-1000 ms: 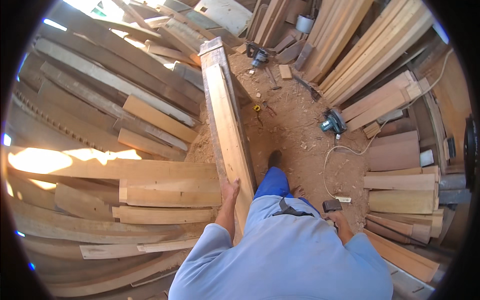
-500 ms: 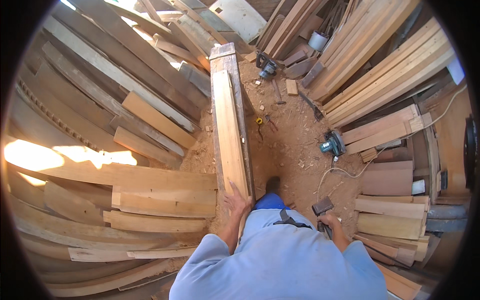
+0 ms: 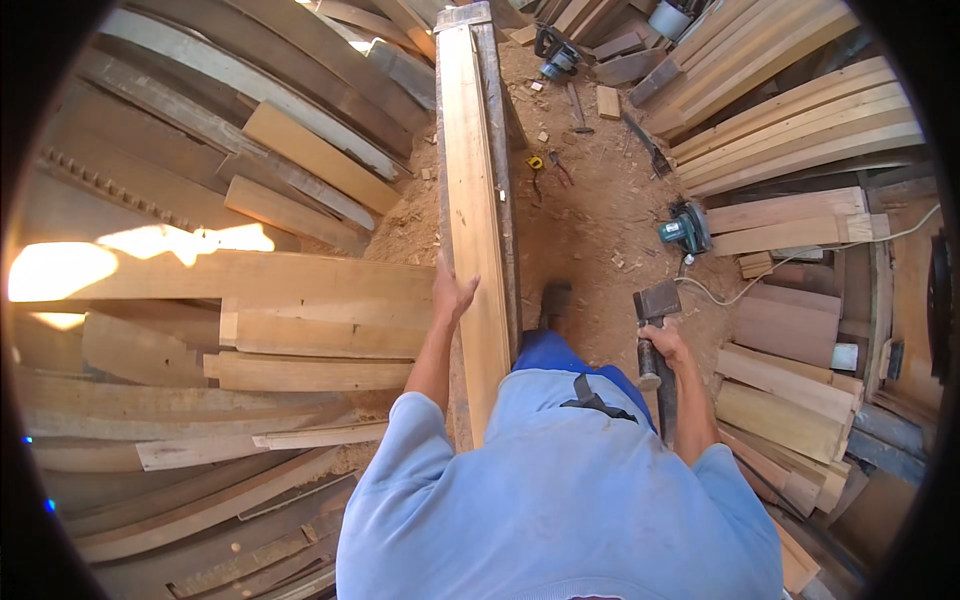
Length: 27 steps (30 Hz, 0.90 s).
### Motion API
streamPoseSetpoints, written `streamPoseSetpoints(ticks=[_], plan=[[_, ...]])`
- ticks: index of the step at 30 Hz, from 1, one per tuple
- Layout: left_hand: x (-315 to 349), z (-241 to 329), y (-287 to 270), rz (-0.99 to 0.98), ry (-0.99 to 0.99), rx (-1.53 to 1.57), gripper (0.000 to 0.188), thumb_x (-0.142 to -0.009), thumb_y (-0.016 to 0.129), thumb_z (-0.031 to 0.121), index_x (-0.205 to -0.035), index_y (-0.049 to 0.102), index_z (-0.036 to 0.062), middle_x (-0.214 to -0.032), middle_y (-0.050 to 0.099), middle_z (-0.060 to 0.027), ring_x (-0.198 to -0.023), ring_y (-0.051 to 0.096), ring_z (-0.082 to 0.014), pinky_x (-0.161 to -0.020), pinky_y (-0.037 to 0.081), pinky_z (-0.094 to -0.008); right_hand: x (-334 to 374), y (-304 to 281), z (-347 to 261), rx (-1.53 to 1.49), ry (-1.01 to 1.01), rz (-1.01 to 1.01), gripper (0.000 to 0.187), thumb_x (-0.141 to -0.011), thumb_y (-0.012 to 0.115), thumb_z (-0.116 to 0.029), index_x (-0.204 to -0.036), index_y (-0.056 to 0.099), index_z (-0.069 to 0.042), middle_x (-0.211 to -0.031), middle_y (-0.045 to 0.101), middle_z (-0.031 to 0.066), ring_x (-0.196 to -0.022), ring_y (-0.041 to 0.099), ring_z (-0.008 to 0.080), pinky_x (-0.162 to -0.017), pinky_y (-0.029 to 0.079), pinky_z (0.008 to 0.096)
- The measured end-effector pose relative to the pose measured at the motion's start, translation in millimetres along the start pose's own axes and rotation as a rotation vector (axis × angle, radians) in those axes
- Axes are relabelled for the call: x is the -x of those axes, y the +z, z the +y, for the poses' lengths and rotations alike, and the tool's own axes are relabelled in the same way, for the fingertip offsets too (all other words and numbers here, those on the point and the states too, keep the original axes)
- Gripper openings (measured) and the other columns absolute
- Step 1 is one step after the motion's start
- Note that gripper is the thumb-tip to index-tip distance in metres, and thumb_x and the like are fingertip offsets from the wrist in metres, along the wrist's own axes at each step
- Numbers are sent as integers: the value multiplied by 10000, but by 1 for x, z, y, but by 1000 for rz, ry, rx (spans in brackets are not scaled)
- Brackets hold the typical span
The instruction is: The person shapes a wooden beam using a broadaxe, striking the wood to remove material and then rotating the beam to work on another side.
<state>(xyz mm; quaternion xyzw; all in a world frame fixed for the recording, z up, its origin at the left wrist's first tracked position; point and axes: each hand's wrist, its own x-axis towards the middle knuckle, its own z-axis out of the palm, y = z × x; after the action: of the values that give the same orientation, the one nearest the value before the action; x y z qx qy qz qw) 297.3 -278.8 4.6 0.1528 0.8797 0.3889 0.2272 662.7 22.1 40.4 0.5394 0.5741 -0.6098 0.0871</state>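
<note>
To the left of your left grip (image 3: 455, 290), stacked boards (image 3: 330, 330) fan outward, their near ends just beside the counter (image 3: 464, 15). The floor (image 3: 590, 270), strewn with shavings, spreads between your two grips and ahead of them. The dark, narrow counter runs away from you, under and ahead of your left grip. Lengthwise on it lies the pale plank (image 3: 470, 190), extending ahead of that grip and back past it on its right. Your left forearm (image 3: 433, 360) reaches forward; the left grip rests at the plank's left edge, spread, its thumb apart from the fingers and pointing across the upper face. Your right forearm (image 3: 692, 400) angles forward and inward; the right grip (image 3: 668, 340) is curled around a block-headed tool (image 3: 657, 300), the dark head ahead of the knuckles. A cylindrical handle (image 3: 648, 365) projects below; whether it belongs to the same tool cannot be told. Ahead of the right grip lies a circular saw (image 3: 685, 232); farther off, between the grips, a yellow tape measure (image 3: 535, 163).
</note>
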Motion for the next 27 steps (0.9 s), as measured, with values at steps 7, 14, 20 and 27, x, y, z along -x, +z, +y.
streamPoseSetpoints(ticks=[7,14,20,27], plan=[[186,-68,22,-33,-114,-251,1116,-790,816,343,-1573,113,-25,-1549,314,-322,-1444,323,-443,-1191,278,-457,51,26,-7,-275,-219,-138,254,-731,766,-167,-916,658,-30,-743,655,65,-623,632,178,-579,514,326],[227,-30,57,-130,-231,-550,1272,-730,809,513,-1617,-21,137,-1523,57,-484,-1447,89,-607,-1202,91,-613,115,23,30,-294,-320,-116,248,-739,755,-130,-935,650,-22,-768,662,73,-617,634,168,-568,517,329],[201,-35,57,-118,-179,-524,1238,-738,792,548,-1625,-21,254,-1446,211,-459,-1353,255,-601,-1151,180,-624,157,24,25,-248,-270,-152,183,-799,745,-130,-904,643,-19,-748,658,67,-622,634,155,-576,522,310],[179,-58,43,-179,-251,-351,942,-922,521,667,-1625,47,256,-1519,170,-424,-1399,188,-600,-1132,218,-645,181,85,-19,-392,-437,-274,200,-843,761,-175,-925,677,-14,-802,701,71,-688,657,143,-635,529,307]])
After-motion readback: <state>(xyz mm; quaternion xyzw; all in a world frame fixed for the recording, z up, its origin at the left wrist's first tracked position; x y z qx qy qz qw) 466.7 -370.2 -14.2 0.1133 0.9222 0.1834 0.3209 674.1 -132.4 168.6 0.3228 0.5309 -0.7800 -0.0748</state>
